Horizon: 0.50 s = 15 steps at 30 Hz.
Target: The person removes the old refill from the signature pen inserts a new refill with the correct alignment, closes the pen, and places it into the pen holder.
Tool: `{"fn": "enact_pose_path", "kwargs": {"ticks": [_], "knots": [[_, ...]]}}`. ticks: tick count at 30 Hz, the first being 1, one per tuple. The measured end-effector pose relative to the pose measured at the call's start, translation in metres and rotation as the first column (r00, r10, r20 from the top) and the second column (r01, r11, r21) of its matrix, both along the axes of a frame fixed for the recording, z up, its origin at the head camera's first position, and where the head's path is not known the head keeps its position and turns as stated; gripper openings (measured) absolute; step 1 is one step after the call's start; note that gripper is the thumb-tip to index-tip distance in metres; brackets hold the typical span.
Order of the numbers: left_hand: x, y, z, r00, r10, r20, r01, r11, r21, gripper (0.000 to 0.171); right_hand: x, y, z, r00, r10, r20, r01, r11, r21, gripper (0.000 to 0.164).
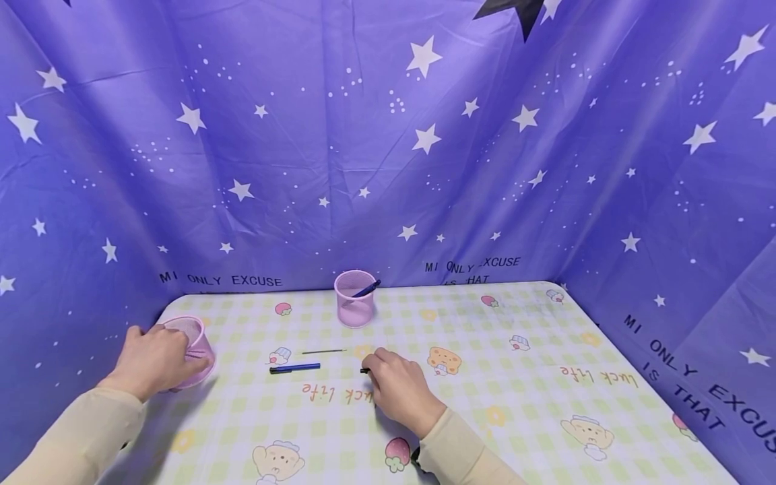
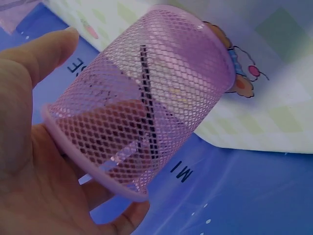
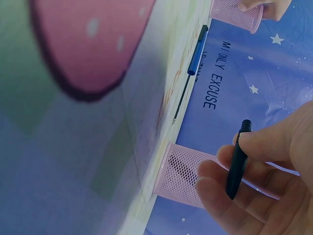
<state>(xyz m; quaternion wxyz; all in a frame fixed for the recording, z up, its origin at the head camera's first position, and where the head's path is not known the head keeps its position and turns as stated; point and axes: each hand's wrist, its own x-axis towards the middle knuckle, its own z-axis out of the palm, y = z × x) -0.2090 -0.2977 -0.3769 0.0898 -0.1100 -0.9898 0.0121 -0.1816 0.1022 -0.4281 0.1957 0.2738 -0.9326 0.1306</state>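
At the table's left edge, my left hand (image 1: 151, 357) holds a pink mesh pen holder (image 1: 203, 343). Its fingers show through the mesh in the left wrist view, and a thin dark stick (image 2: 147, 100) shows inside the pen holder (image 2: 181, 54). Over the middle of the table, my right hand (image 1: 400, 387) pinches a black pen tip section (image 3: 238, 164), tapered at one end and threaded at the other. Left of that hand lie a blue pen barrel (image 1: 297, 368) with a black end and, behind it, a thin pen refill (image 1: 323, 351).
A second pink mesh pen holder (image 1: 354, 311) stands upright near the back edge, with a dark blue pen (image 1: 367, 289) leaning in it. The table wears a checked cloth (image 1: 533, 417) with printed cartoons. Purple star-printed curtains (image 1: 315, 135) enclose the back and sides.
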Motion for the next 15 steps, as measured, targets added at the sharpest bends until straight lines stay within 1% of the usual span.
{"fn": "enact_pose_path", "kwargs": {"ticks": [8,11,15], "knots": [[0.0006,0.0,0.0033,1.0,-0.012,0.013,0.013,1.0,-0.012,0.04,0.0006,-0.0001,0.0006,1.0,0.0,-0.002,0.0,1.0,0.001,0.013],[0.0017,0.0008,0.0054,1.0,-0.012,0.009,0.012,1.0,-0.014,0.04,0.0006,-0.0003,0.0006,1.0,0.004,-0.008,-0.004,1.0,-0.001,0.012],[0.0028,0.0028,0.0087,0.999,-0.032,-0.001,0.032,0.999,-0.014,0.038,0.0007,-0.0005,0.0005,1.0,0.004,-0.01,-0.004,1.0,0.0,0.012]]}}
